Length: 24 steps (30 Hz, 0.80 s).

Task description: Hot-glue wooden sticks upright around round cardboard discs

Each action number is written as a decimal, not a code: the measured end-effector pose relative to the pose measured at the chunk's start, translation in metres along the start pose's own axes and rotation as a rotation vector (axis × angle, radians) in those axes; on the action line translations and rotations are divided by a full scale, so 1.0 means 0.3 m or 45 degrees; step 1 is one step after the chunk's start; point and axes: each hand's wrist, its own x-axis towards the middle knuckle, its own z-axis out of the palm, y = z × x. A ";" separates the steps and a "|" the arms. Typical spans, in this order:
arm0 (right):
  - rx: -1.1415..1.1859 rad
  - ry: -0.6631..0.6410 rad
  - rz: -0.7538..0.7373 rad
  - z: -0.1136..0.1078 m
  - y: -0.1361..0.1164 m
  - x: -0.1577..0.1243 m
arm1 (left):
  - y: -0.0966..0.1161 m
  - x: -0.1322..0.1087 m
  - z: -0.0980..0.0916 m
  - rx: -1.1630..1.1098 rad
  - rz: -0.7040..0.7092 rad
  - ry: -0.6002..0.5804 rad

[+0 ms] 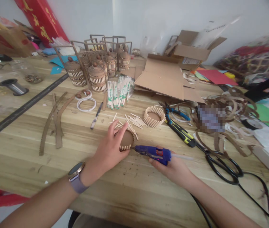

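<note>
My left hand (109, 147) is closed around the near left side of a round cardboard base (127, 139) lying on the wooden table, with short wooden sticks standing along part of its rim. My right hand (173, 172) grips a blue hot glue gun (152, 152), whose nozzle points left and meets, or nearly meets, the near right rim of the base. A clear glue stick (184, 157) juts from its back. Loose wooden sticks (135, 121) are scattered just beyond my left fingers. A second round base ringed with sticks (153, 117) stands to their right.
Several small lidded stick baskets (97, 77) with tall handles stand at the back left. Packaged sticks (119, 91), a utility knife (96, 115), pliers (177, 112), black-handled scissors (223, 167) and brown cardboard strips (58, 126) lie around. Flattened cardboard (163, 77) is behind.
</note>
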 end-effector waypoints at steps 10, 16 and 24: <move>0.004 0.018 0.005 0.003 0.000 -0.002 | 0.003 0.000 -0.003 -0.002 -0.009 -0.004; 0.047 0.025 0.058 0.006 -0.002 0.004 | 0.001 -0.002 -0.001 0.002 -0.005 -0.013; 0.522 -0.340 0.485 -0.099 -0.027 -0.002 | -0.012 0.006 -0.013 0.008 -0.011 -0.026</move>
